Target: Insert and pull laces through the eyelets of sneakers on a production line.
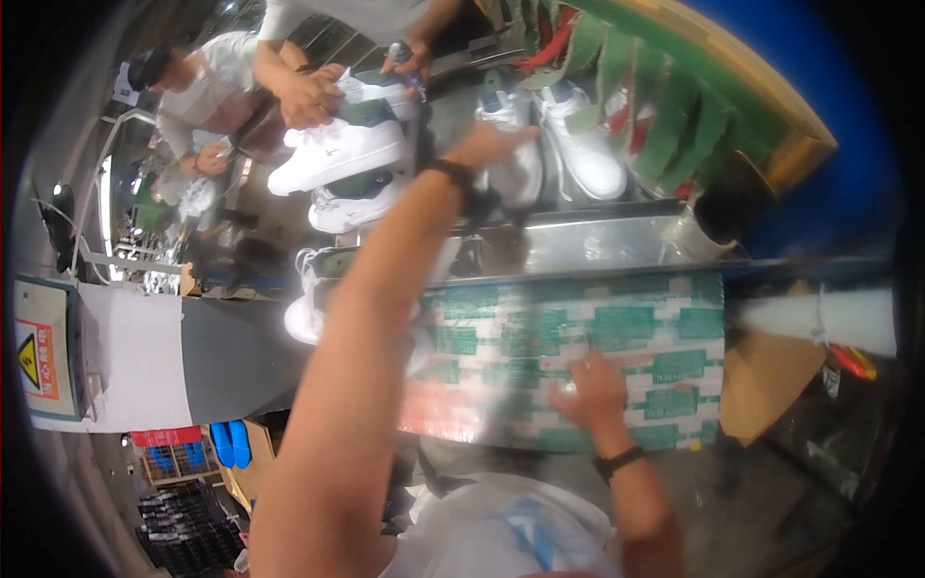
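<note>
My left hand (491,146) stretches far forward to a white sneaker (515,176) on the dark conveyor; its fingers reach out over the shoe's upper part, blurred, and whether they touch it I cannot make out. A second white sneaker (585,149) with a dark green tongue stands just right of it. Nearer to me, my right hand (593,390) hovers over or rests on the table covering (636,332), which is patterned in green and white. The fingers of that hand are bent and apart, with nothing clearly held.
White sneakers (337,154) sit to the left, where a co-worker's hand (310,99) touches one. Another white shoe (304,308) stands by the table's left end. A metal rail (597,241) divides table and conveyor. Green hanging strips (665,125) cover an opening at the right.
</note>
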Demonstrator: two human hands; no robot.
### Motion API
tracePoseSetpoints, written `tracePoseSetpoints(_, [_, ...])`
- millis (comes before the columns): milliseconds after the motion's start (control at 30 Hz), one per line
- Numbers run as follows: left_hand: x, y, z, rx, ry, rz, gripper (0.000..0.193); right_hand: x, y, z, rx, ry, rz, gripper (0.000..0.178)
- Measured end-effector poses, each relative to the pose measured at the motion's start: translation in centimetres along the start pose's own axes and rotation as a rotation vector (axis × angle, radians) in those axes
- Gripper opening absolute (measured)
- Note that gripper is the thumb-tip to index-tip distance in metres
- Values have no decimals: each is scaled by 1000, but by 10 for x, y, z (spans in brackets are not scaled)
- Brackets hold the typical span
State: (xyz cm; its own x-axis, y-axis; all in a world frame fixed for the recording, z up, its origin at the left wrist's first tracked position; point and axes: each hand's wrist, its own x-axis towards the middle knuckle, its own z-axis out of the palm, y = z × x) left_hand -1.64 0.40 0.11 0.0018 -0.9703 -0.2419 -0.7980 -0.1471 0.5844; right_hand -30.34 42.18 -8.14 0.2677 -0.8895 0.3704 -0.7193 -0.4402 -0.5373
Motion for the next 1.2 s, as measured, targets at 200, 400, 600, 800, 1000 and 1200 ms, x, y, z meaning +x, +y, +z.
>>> tracePoseSetpoints(200, [7, 9, 59, -502, 456, 133, 71, -7, 6, 1, -44, 31, 19, 36])
tracePoseSetpoints(400, [-62, 20, -26, -988, 148, -150, 36, -8, -1, -3, -28, 37, -24, 35])
tracePoseSetpoints(600, [-237, 83, -42, -1083, 155, 201, 47, -21, 8, 1, -5, 7, 40, 40])
tracePoseSetpoints(800, [-414, 35, 33, -806, 335, -48, 62, -11, 6, 6, 26, 40, 24, 66])
tracePoseSetpoints(1000, [-482, -36, 144, -257, 395, -239, 64, -11, -3, -3, 101, -17, 211, 72])
tracePoseSetpoints(1200, [-516, -66, 105, -383, 110, -198, 47, -65, -28, -32, 927, -251, 534, 68])
